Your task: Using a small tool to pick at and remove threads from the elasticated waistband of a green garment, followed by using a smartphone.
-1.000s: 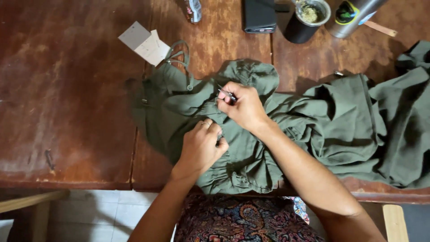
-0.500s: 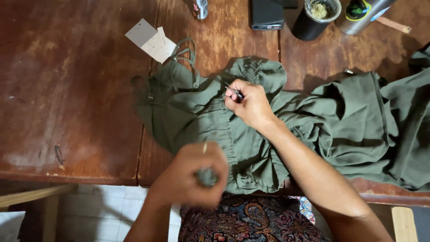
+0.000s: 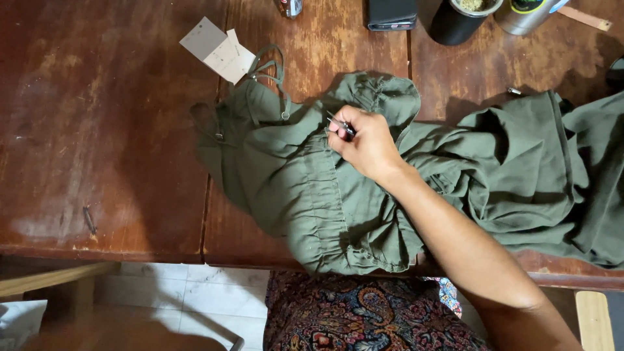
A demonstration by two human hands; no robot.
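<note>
Fingers of your right hand [image 3: 367, 144] pinch a small dark tool [image 3: 341, 123] against the gathered seam of the olive garment [image 3: 312, 188], spread flat on the wooden table [image 3: 97, 130] for steady working, while your left hand is unseen.

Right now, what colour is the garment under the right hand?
Olive green, plain with no pattern; the garment shows best in the head view, under the right hand.

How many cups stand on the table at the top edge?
2, both cut off by the top edge: a black cup right of the dark phone, and a steel cup just right of it. Others may lie outside the view.
</note>
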